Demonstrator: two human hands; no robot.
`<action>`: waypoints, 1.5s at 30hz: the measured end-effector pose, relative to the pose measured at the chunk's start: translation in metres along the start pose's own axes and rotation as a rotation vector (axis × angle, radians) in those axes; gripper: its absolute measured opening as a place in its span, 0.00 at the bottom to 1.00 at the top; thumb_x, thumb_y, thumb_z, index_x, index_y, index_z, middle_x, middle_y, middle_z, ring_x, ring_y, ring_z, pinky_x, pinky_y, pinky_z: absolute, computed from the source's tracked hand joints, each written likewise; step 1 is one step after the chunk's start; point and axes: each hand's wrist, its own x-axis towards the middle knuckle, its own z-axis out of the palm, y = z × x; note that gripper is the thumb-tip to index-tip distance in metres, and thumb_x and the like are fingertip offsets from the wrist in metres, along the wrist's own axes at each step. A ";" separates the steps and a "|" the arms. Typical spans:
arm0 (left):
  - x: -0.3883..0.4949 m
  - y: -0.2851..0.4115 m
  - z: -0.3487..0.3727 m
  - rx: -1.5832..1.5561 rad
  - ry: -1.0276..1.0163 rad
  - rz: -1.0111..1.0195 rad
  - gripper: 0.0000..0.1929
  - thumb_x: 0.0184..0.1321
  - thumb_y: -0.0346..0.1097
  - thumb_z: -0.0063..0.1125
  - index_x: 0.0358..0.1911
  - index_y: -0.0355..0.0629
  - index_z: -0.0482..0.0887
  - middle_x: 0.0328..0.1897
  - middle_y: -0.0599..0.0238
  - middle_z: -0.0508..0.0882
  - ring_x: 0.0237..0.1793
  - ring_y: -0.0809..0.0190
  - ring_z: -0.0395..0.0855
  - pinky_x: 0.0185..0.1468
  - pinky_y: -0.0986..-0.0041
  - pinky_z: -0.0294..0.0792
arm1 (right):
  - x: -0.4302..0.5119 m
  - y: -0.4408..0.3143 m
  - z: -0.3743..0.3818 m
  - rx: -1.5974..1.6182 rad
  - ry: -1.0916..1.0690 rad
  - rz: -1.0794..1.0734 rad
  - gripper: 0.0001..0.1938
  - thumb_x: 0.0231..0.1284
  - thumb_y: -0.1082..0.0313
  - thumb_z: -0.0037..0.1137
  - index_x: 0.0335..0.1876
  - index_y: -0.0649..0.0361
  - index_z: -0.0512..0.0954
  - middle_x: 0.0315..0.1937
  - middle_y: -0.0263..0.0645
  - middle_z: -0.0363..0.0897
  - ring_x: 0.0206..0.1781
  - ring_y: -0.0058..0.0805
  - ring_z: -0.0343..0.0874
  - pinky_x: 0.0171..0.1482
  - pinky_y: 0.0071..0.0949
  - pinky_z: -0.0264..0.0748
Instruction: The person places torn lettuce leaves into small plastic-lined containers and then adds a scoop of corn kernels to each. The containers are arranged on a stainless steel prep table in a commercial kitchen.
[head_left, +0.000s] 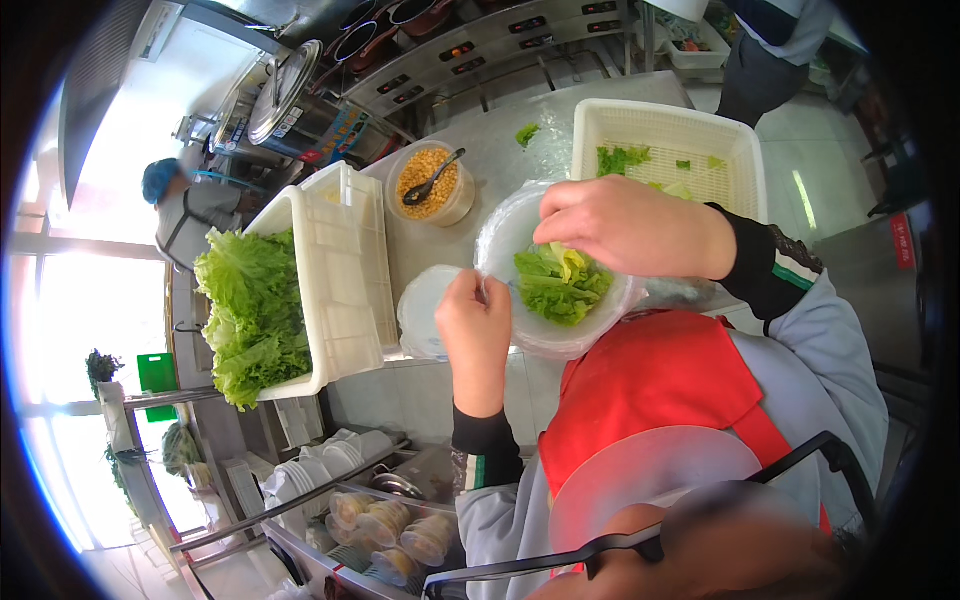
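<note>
In the head view, a large round bowl lined with clear plastic film (497, 315) stands before me, with torn green lettuce (559, 289) inside. My left hand (476, 322) pinches the film at the bowl's left rim. Over the bowl's upper right side is my right hand (592, 225), its fingers bent down close above the lettuce; whether they grip a piece is hidden. Beside the bowl on the left lies a smaller round container covered with film (429, 307). A round tub of yellow kernels (431, 180) with a black spoon (431, 178) sits farther back.
A white basket with lettuce scraps (750, 161) stands at right. White crates (337, 300) are at left, the outer one heaped with leaf lettuce (251, 315). Pots (281, 112) and a stove panel (487, 56) line the back. One person (187, 217) is far left, another (769, 60) upper right.
</note>
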 end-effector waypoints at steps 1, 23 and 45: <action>0.000 -0.001 0.000 0.010 -0.001 -0.018 0.11 0.55 0.28 0.58 0.21 0.33 0.70 0.17 0.50 0.70 0.18 0.50 0.67 0.26 0.62 0.63 | 0.004 0.000 0.002 0.016 -0.061 -0.049 0.08 0.54 0.76 0.53 0.41 0.64 0.78 0.39 0.47 0.75 0.41 0.46 0.79 0.43 0.38 0.78; -0.009 -0.166 -0.013 0.583 0.158 -0.378 0.16 0.59 0.45 0.65 0.36 0.37 0.83 0.29 0.54 0.85 0.32 0.50 0.84 0.37 0.61 0.74 | -0.184 0.248 0.137 -0.193 0.089 0.685 0.16 0.50 0.76 0.57 0.47 0.55 0.77 0.50 0.55 0.72 0.45 0.55 0.76 0.45 0.44 0.73; -0.024 -0.240 -0.023 -0.239 0.127 -1.038 0.09 0.52 0.34 0.59 0.21 0.37 0.76 0.17 0.60 0.76 0.16 0.61 0.74 0.20 0.71 0.64 | -0.096 0.301 0.117 0.086 0.270 0.531 0.20 0.43 0.82 0.54 0.45 0.56 0.81 0.52 0.45 0.74 0.55 0.47 0.74 0.53 0.39 0.72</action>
